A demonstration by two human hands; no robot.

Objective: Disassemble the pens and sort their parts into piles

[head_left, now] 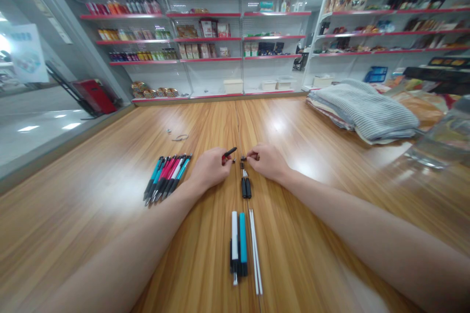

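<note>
My left hand (210, 168) is closed round a red pen part with a black tip (229, 152) pointing up and right. My right hand (267, 161) pinches a small dark pen piece (245, 158) just right of it. Below the hands lie two black pen grips (246, 187) with small parts above them. Nearer me lie a white barrel (234, 234), a teal barrel (243, 237) and two thin white refills (255, 250). A bunch of several assembled pens (167, 177), teal, red and white, lies left of my left hand.
The wooden table (110, 195) bears a small spring and ring (179, 137) at the far left, folded grey striped cloth (367, 110) at the right, and a clear plastic container (442, 142) at the right edge. Shop shelves (220, 34) with goods stand behind.
</note>
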